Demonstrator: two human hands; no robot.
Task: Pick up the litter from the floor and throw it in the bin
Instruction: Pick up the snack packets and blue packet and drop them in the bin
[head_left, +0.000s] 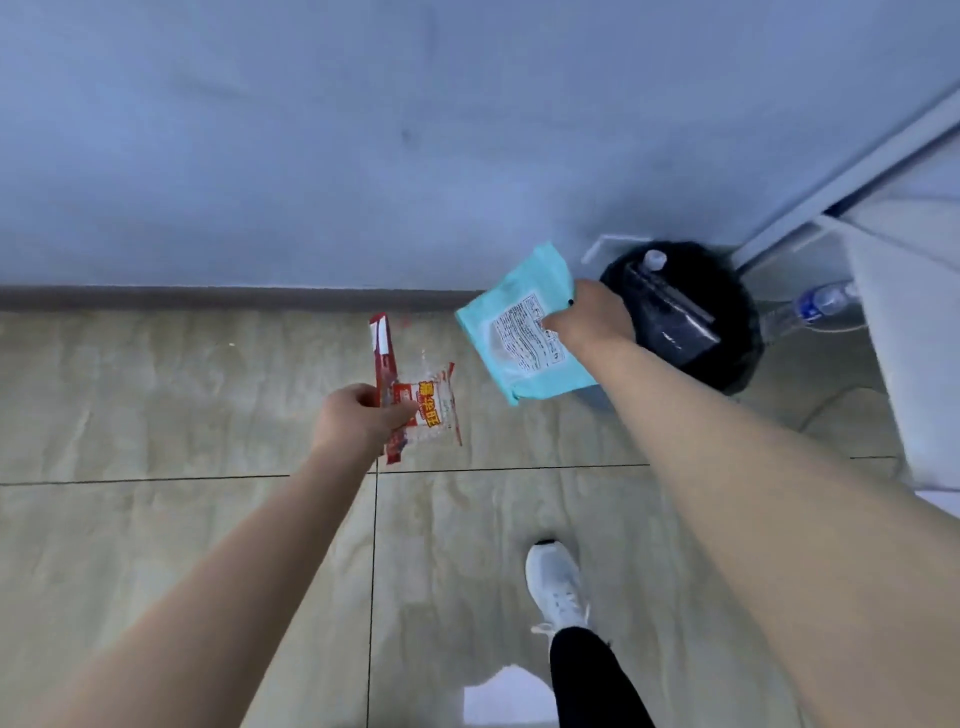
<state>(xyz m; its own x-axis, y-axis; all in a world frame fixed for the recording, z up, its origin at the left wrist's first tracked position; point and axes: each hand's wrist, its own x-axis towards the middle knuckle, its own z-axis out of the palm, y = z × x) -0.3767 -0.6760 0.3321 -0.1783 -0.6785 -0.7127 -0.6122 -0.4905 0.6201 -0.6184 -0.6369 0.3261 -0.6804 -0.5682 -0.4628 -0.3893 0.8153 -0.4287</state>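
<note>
A white shoe (558, 582) is seen nearest, planted on the tiled floor (156, 405), no loose litter being visible on the tiles in view. Further out, the left hand (358, 421) is clenched on two pieces of litter, both held clear of the floor: a long red wrapper (383, 345) and a clear snack wrapper (434, 405) with red and yellow print, pinched together near their lower ends. Beyond and to the right, the right hand (592, 317) is closed on a turquoise pouch (519, 322), gripped at its right edge and held just beside the rim of the black bin (727, 332), partly over it. All three items are judged light, thin and floppy; the film is probably slippery, so a firm pinch at an edge or corner is advised, and crumpling is no concern. The bin is lined in black and already holds a bottle and a dark flat item. A plastic bottle (821, 304) is seen lying beside the bin, near the wall (363, 156); whether it counts as litter cannot be told. Dropping the pouch is judged the step in hand.
</note>
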